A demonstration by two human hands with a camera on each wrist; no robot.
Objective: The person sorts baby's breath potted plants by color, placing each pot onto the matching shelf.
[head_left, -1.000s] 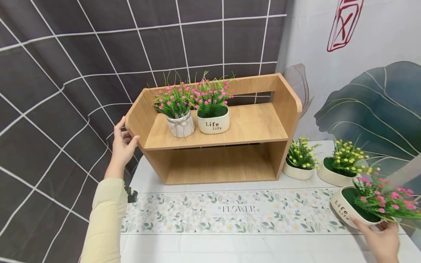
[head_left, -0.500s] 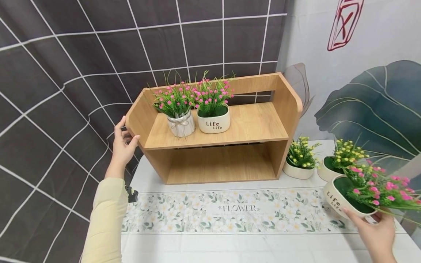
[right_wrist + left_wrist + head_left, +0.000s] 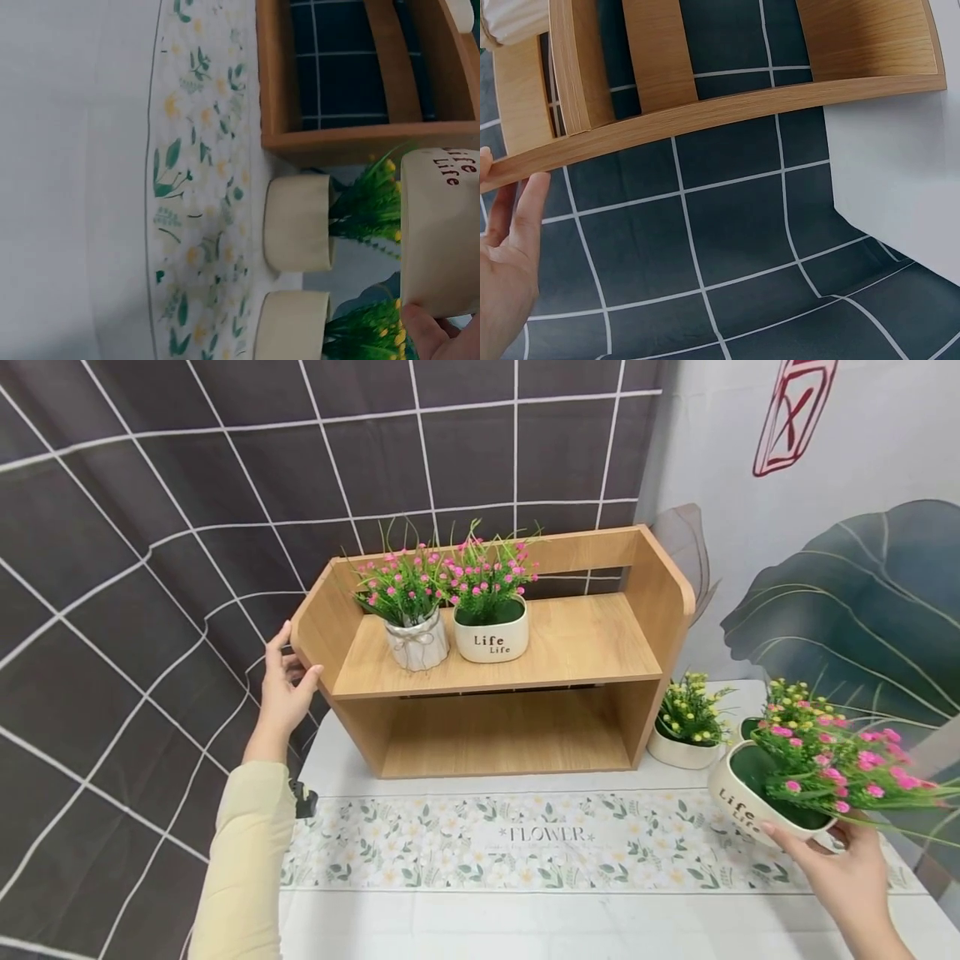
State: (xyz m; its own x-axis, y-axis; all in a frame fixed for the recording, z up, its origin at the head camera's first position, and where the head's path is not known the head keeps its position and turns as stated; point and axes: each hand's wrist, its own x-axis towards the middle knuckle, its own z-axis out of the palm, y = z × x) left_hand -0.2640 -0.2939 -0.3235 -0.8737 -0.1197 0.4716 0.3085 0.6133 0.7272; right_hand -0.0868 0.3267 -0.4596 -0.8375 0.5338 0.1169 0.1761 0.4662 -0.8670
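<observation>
My left hand (image 3: 289, 689) holds the front edge of the left side panel of a two-tier wooden shelf (image 3: 577, 635), thumb on one face and fingers on the other. In the left wrist view, that hand (image 3: 510, 262) is partly cut off by the frame. At the right, my right hand (image 3: 843, 872) grips a cream oval flowerpot (image 3: 750, 814) marked "Life", with pink artificial flowers. The pot is tilted and raised above the table. Its lettered wall (image 3: 442, 232) fills the right side of the right wrist view, a thumb at its lower edge.
On the upper shelf board stand a white pot tied with twine (image 3: 418, 643) and a cream "Life" pot (image 3: 491, 639), both with pink flowers. Right of the shelf is a yellow-flowered pot (image 3: 682, 747); another (image 3: 292, 326) is mostly hidden behind the held one. A floral runner (image 3: 420, 852) crosses the white table.
My right hand has carried the pink-flowered pot left and slightly up, now covering more of the yellow-flowered pot behind it. My left hand keeps its place on the shelf.
</observation>
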